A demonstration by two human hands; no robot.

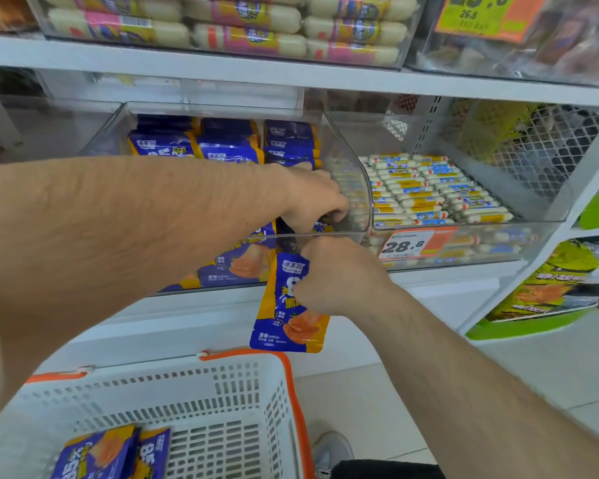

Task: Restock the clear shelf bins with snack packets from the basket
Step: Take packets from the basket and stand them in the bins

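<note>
While left hand (312,198) reaches into bin (353,174), right hand (332,274) grips packet (287,323)

We see a clear shelf bin (355,174) in the middle of the frame, its transparent walls open at the top, holding rows of blue and yellow snack packets (229,146) standing upright toward its back. More of the same packets show through its front wall, lower centre-left. Just below the bin's front edge, at frame centre, one blue and yellow packet (287,326) hangs upright, showing an orange food picture near its bottom. At the bottom of the frame sits a white slotted basket (222,392) with an orange rim; in its lower left corner lie a couple more blue packets (118,451).
</note>
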